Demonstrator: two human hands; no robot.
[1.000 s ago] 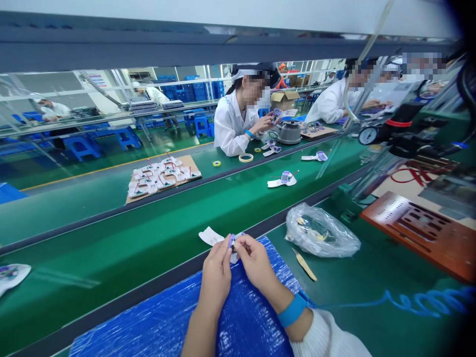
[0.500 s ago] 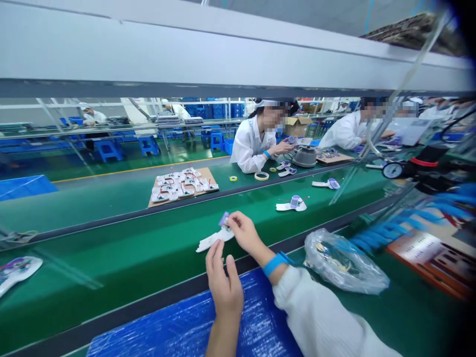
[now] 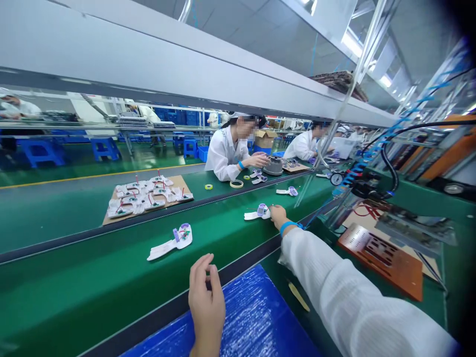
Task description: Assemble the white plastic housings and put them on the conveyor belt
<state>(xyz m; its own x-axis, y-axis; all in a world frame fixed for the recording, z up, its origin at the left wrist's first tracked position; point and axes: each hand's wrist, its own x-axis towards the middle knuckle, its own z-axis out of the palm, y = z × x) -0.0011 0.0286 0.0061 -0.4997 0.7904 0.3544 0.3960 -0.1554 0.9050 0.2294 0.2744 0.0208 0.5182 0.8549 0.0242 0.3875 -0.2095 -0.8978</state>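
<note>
A white handle-shaped plastic shell [image 3: 254, 214] with a purple-framed part lies on the green conveyor belt. At its right end is my right hand [image 3: 278, 217], fingers closed on the edge; the fingertips are partly hidden. My left hand [image 3: 207, 292] holds nothing, its fingers loosely bent and the thumb apart, over the near belt edge beside the blue wrapped surface [image 3: 256, 312]. Another such shell [image 3: 171, 242], with a purple piece and small wired electronics, rests on the belt beyond my left hand, untouched.
Farther along the belt lies another shell [image 3: 287, 191]. Across it, a cardboard sheet [image 3: 107, 218] bears several white shells, and a co-worker [image 3: 226, 153] sits near tape rolls [image 3: 236, 184]. At right are an orange fixture [image 3: 401, 277], a pressure gauge [image 3: 336, 178] and blue coiled hose.
My right hand has let go of the nearer shell and moved right to another one. That nearer shell now lies on the belt, left of my hands. The view has turned right.
</note>
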